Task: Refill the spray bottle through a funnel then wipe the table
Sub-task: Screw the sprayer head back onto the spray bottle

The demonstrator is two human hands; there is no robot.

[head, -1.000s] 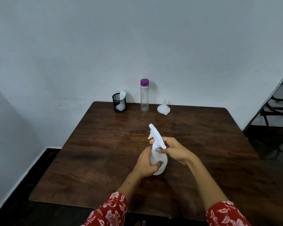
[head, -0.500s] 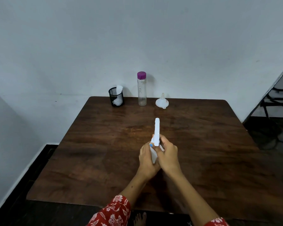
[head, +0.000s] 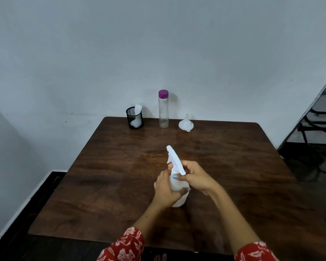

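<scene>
At centre frame, just below the middle, the white spray bottle (head: 178,187) stands on the dark wooden bench (head: 105,178). Left hand (head: 165,190) wraps its fingers round the body; right hand (head: 197,176) grips the trigger head (head: 174,160) at the neck, apparently to unscrew it. Along the bench's far edge, upper centre, stand a purple-capped clear bottle (head: 163,110), an inverted white funnel (head: 186,123) and a black mesh cup (head: 134,117) holding a white cloth (head: 137,108). Judged progress: opening stage only; funnelling, pouring and wiping remain.

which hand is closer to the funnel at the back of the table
Right. The right hand grips the spray bottle's neck, slightly nearer the funnel; the left hand holds its body, lower and farther left.
</scene>
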